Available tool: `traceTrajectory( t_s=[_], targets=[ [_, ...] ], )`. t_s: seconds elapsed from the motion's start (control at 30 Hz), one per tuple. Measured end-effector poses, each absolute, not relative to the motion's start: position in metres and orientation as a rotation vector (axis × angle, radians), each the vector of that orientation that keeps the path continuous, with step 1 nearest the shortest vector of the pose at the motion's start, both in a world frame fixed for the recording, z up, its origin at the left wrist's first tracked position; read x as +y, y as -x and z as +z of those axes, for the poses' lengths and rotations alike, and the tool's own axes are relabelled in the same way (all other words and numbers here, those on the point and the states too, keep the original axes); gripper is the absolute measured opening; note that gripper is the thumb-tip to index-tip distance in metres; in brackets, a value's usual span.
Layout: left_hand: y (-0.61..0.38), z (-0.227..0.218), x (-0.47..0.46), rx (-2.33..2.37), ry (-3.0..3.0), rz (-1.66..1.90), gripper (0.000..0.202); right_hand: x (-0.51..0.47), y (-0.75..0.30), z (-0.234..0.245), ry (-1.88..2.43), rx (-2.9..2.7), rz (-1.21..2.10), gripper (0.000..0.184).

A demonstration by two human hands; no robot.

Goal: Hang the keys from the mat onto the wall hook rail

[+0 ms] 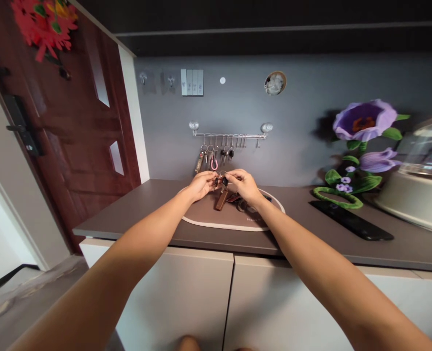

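Both hands pinch one key ring (221, 173) above the counter, my left hand (202, 185) from the left and my right hand (245, 185) from the right. Dark-headed keys and a brown leather key fob (221, 199) dangle from it between the fingers. Below lies a brown oval mat (208, 218) with a pale border. More keys (242, 204) rest on it, partly hidden behind my right hand and wrist. Just behind the hands, a hook rail (234, 136) on the wall carries several key bunches (214, 158), one with a pink carabiner.
On the counter's right are a black phone-like slab (352, 222), purple fabric flowers (365, 122) and a white appliance (416, 185) with a clear top. A dark shelf (274, 29) overhangs the counter. A red-brown door (73, 112) stands at left. Wall switches (192, 82) sit above the rail.
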State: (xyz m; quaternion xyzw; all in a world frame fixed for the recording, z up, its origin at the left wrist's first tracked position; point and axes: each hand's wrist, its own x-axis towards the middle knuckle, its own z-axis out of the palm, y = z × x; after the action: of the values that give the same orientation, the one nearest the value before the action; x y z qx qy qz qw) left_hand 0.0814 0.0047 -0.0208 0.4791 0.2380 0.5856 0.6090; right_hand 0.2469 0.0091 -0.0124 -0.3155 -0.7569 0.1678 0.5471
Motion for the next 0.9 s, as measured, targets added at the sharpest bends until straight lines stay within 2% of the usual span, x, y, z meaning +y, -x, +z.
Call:
traceTrajectory(
  t_s=[0.23, 0.5, 0.77, 0.9],
  targets=[
    [-0.087, -0.024, 0.002, 0.57, -1.216, 1.255, 0.008, 0.005, -0.247, -0.01, 0.676, -1.612, 0.77, 0.027],
    [-0.091, -0.029, 0.002, 0.601, -1.321, 1.22, 0.021, 0.002, -0.248, -0.011, 0.598, -1.478, 0.969, 0.027],
    [-0.095, -0.03, 0.0, 0.654, -1.333, 1.224, 0.021, -0.005, -0.247, -0.004, 0.505, -1.21, 1.187, 0.029],
    [-0.094, -0.029, 0.0, 0.719, -1.36, 1.236, 0.021, 0.0, -0.246, 0.005, 0.542, -1.122, 1.126, 0.026]
  ],
)
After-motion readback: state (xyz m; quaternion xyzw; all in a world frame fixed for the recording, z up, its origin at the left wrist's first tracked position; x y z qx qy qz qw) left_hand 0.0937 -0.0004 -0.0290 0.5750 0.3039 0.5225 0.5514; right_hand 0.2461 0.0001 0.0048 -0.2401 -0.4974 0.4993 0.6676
